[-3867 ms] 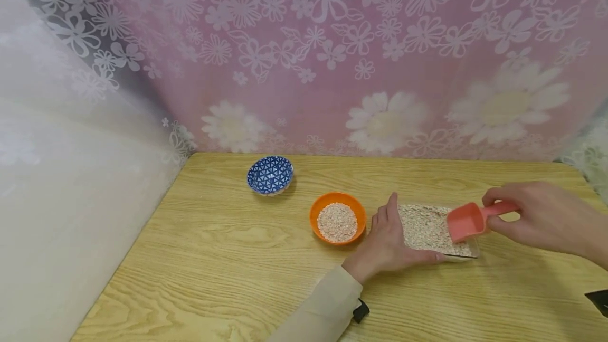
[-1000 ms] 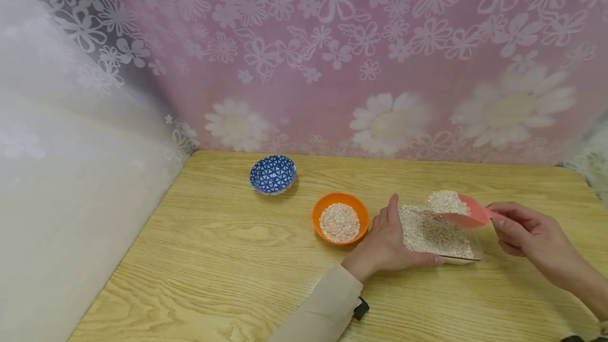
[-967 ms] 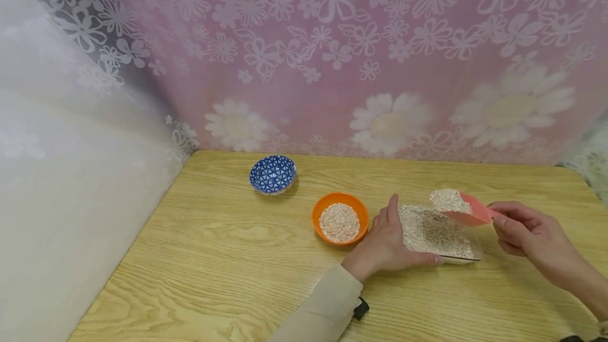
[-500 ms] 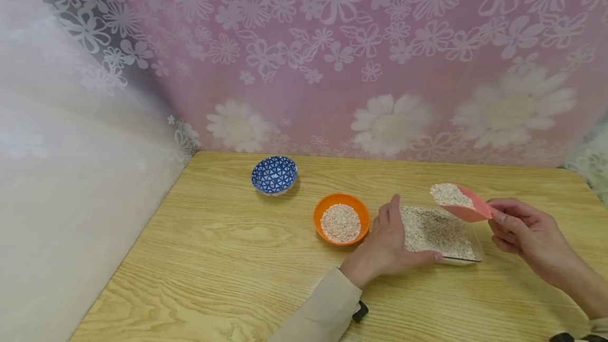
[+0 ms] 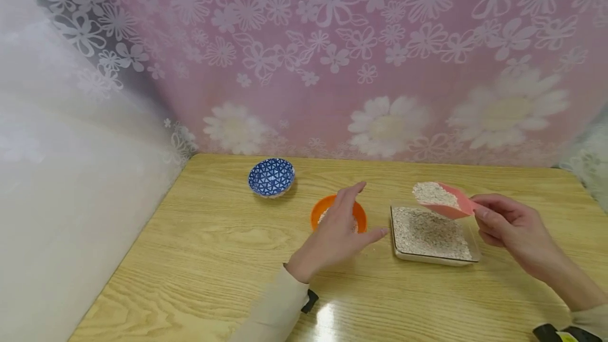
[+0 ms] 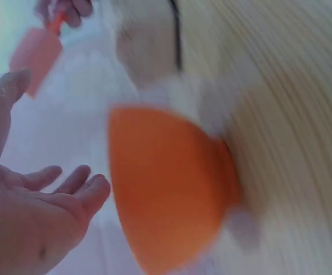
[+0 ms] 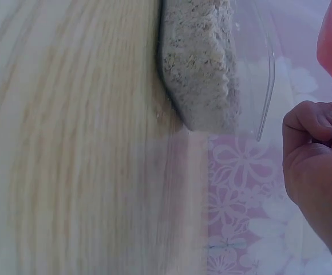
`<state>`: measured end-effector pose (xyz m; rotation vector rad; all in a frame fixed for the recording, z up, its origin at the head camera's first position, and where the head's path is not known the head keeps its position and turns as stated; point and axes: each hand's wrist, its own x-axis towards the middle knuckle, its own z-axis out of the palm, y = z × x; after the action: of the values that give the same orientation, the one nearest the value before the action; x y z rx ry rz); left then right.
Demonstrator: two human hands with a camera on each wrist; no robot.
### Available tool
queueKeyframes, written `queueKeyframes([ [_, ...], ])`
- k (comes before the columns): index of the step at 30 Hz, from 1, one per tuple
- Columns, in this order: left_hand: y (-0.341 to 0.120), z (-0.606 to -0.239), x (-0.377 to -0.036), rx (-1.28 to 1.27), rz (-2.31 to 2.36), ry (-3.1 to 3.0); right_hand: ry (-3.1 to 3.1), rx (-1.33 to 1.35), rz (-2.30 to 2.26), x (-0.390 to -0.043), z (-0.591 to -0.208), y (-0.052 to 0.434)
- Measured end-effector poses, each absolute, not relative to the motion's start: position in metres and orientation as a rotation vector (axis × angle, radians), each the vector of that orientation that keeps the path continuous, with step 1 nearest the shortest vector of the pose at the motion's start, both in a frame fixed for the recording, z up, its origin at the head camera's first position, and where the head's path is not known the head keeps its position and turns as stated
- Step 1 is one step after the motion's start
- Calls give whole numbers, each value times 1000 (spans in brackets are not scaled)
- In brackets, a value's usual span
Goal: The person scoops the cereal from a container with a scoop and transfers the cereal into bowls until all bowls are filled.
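My right hand (image 5: 515, 231) grips the handle of a pink scoop (image 5: 451, 207) heaped with oat flakes (image 5: 433, 193). The scoop hangs above a clear rectangular container (image 5: 432, 260) of oat flakes, near its back edge. In the right wrist view, curled fingers wrap the scoop's handle. My left hand (image 5: 332, 236) is above the orange bowl (image 5: 319, 208), fingers extended and thumb spread, partly hiding the bowl and the oats in it. The blurred left wrist view has the orange bowl (image 6: 166, 183) beside the fingers, with nothing in the hand.
A blue-and-white patterned bowl (image 5: 271, 177) stands at the back left of the wooden table (image 5: 214, 257). Behind the table hangs a pink flowered curtain (image 5: 304, 94). A pale curtain (image 5: 85, 215) borders the left side.
The right hand has scooped oats and raised the scoop, lately shifting it slightly left. Within the last half second the left hand has let go of the container and moved left over the orange bowl.
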<state>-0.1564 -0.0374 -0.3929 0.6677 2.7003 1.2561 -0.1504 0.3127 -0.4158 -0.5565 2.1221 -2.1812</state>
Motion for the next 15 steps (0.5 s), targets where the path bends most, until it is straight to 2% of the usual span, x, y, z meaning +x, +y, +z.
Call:
queueKeyframes([
  [7, -81, -407, -171, 581, 1140, 2764, 2213, -579, -2137, -155, -411, 297],
  [15, -103, -419, -180, 562, 983, 2622, 2235, -694, -2114, -159, -408, 284],
])
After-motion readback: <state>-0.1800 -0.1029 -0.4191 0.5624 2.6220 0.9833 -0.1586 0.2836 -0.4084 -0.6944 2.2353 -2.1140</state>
